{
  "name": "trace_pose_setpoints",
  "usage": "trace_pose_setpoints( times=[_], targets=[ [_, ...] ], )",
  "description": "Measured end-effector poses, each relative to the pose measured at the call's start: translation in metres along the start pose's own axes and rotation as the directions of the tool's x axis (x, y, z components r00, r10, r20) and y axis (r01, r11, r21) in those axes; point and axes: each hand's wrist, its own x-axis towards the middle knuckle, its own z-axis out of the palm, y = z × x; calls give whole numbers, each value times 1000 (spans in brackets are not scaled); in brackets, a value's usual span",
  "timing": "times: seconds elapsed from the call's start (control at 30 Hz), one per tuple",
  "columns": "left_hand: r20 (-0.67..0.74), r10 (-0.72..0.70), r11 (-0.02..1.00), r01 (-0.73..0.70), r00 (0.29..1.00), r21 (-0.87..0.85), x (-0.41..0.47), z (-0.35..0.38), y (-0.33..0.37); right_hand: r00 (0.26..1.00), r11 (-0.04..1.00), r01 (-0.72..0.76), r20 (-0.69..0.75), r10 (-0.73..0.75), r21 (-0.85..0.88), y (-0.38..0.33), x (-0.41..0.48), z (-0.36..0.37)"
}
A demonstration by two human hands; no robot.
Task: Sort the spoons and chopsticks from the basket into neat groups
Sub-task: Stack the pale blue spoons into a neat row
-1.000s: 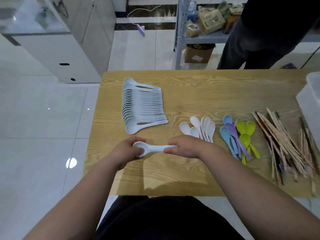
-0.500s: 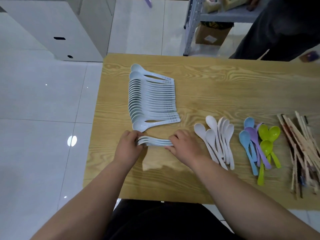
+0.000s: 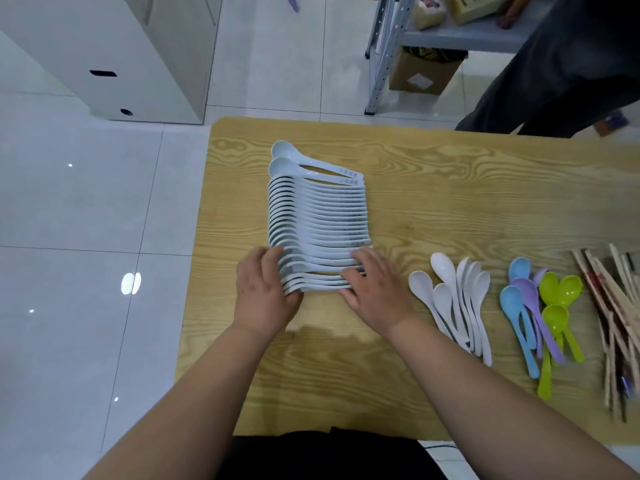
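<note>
Holding the near end of the row of pale blue spoons (image 3: 318, 216) with both hands. Left hand (image 3: 265, 294) is at the bowl ends, fingers curled over the nearest few bowls, thumb on the near side; grip wrapped round them. Right hand (image 3: 375, 294) is at the handle ends, fingers laid across the tips, thumb against the nearest handle; grip pinching the handles.

The row sits on the counter (image 3: 450, 202) close to its left edge, running from the far side toward the near edge. Bowls face the left edge, handles point right. Most spoons stand on edge, packed tight and overlapping. The two farthest lie flatter, bowls showing, with small print on the handle ends, not readable.

White spoons (image 3: 460, 299) lie just right of the right hand, apart from it, in a loose fan with bowls toward the far edge and handles toward the near edge. Coloured spoons (image 3: 540, 306) come next toward the right edge: blue, purple and green mixed, overlapping, same direction. Chopsticks (image 3: 616, 306) lie in a loose pile at the right edge, partly cut off by the frame, mostly light wood with some darker ones.

Beyond the far edge a second person (image 3: 554, 81) in dark trousers stands by a metal shelf rack (image 3: 450, 39), with a cardboard box (image 3: 422, 74) under it. A white cabinet (image 3: 121, 46) stands on the tiled floor (image 3: 86, 271) off the far left corner.
</note>
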Motion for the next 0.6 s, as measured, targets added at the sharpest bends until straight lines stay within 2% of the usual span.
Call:
trace_pose_setpoints(
  times=[0.07, 0.13, 0.23, 0.3, 0.47, 0.6],
  targets=[
    [144, 138, 983, -153, 980, 97, 16, -4, -1, 1000, 1000, 14, -16, -14, 7, 1, 5, 1],
    [296, 244, 931, -309, 923, 194, 29, -4, 0, 1000, 1000, 1, -30, 0, 26, 4, 10, 1],
    [421, 286, 878, -411, 861, 246, 39, 3, -4, 1000, 999, 6, -30, -5, 38, 3, 13, 0],
    [453, 302, 855, -449, 839, 259, 41, 6, -8, 998, 996, 33, -48, -29, 77, 1, 16, -5],
    [435, 346, 830, -487, 832, 271, 44, 6, -9, 991, 964, -14, -127, 49, 267, -1, 71, -32],
    [418, 359, 826, -493, 834, 273, 42, 8, -3, 996, 965, -86, 22, 83, 250, 2, 166, -48]
  ],
)
